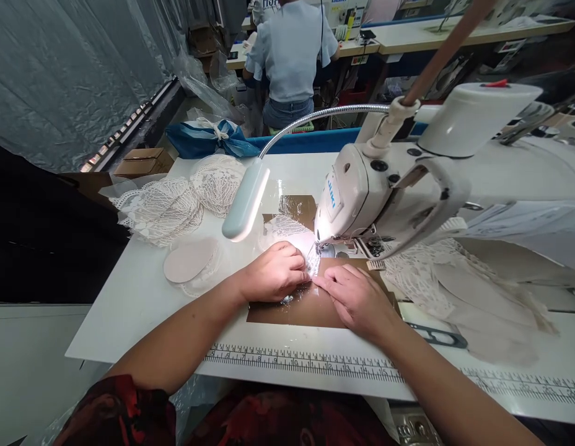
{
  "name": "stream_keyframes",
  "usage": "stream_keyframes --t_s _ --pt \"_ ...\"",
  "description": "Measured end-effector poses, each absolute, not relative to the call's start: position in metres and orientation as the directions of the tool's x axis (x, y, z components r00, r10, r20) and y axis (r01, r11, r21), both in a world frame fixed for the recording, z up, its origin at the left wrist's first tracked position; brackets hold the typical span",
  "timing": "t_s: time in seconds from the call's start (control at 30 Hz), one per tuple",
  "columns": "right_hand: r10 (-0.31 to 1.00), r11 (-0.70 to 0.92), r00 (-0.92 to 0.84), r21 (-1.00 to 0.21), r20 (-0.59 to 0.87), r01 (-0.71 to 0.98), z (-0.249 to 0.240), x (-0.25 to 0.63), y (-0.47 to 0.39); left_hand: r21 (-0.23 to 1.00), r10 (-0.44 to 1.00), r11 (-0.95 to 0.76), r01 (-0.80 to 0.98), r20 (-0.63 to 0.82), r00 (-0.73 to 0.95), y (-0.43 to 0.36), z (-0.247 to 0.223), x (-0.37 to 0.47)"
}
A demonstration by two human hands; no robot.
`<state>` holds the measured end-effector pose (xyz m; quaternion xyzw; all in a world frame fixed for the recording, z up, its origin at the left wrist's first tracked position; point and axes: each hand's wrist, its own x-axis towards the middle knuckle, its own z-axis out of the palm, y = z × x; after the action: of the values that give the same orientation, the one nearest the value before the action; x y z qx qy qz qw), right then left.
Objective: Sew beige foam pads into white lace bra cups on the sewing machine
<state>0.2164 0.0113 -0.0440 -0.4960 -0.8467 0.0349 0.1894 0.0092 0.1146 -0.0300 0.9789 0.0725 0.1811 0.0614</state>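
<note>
A white lace piece lies under the needle area of the white sewing machine, its narrow edge running toward me. My left hand is closed, fingers bent and pinching that edge just in front of the presser foot. From the other side my right hand meets it, index finger and thumb together at the lace edge and the other fingers curled. The fingertips of both hands almost touch. Beneath them is a brown sheet with shiny, taped-looking patches.
A lamp hangs left of the needle. Lace piles and a beige oval pad lie left. More lace and beige pieces and dark thread snips lie right. A ruler strip runs along the front edge. A person sits ahead.
</note>
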Motion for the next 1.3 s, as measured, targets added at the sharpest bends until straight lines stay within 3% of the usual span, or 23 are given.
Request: stream_keyframes --t_s 0.27,0.57,0.8,1.13,1.3 --pt "0.855 0.506 -0.433 -0.274 0.286 0.818 -0.044 0.217 0.012 0.027 0.146 -0.989 0.146 0.361 0.921 0.115 -0.028 0.008" --pt "0.872 0.479 -0.416 -0.279 0.257 0.832 -0.042 0.215 0.011 0.175 0.351 -0.935 0.309 0.331 0.876 0.105 -0.032 0.011" --pt "0.873 0.479 -0.413 -0.292 0.259 0.828 -0.042 0.215 0.011 0.257 0.391 -0.915 0.313 0.360 0.847 0.107 -0.032 0.010" --pt "0.870 0.484 -0.418 -0.296 0.261 0.824 -0.041 0.215 0.011 0.268 0.344 -0.926 0.268 0.301 0.889 0.108 -0.033 0.010" --pt "0.876 0.475 -0.416 -0.297 0.243 0.828 -0.041 0.215 0.010 0.192 0.310 -0.946 0.260 0.312 0.898 0.109 -0.033 0.010"
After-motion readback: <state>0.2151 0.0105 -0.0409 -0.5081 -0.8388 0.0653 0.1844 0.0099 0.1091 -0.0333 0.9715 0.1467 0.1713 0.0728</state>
